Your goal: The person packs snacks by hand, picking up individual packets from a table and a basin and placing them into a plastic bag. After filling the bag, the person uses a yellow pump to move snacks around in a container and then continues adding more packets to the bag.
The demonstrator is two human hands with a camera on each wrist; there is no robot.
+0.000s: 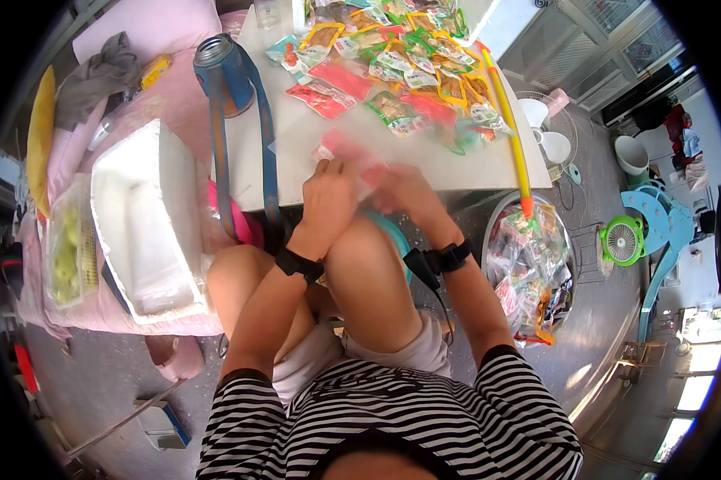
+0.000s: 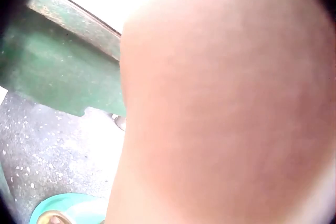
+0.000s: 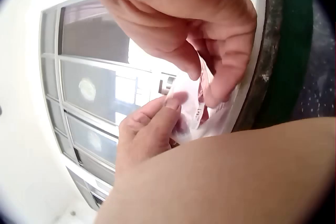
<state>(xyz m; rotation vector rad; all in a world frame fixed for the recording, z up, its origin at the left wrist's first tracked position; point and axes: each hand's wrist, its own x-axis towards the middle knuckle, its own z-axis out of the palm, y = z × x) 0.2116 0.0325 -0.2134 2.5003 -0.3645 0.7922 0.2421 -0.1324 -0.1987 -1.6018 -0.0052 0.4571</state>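
Over the table's front edge, both hands hold a translucent pink-and-white plastic packet (image 1: 338, 146), blurred in the head view. My left hand (image 1: 328, 198) pinches one side of it between thumb and fingers. The right hand (image 3: 194, 24) grips the other side with curled fingers and thumb, a strip of red showing between them. Small lettering is visible on the packet in the right wrist view. A bare knee fills most of the left wrist view and hides the left hand there. Beyond the hands, red packets (image 1: 322, 99) lie among a pile of colourful snack packets (image 1: 400, 60).
A yellow stick with orange ends (image 1: 511, 132) lies along the table's right edge. Below it stands a metal basin (image 1: 570, 248) full of packets. To the left are a blue strapped flask (image 1: 231, 80), a white foam box (image 1: 148, 216) and a basket of green fruit (image 1: 71, 248).
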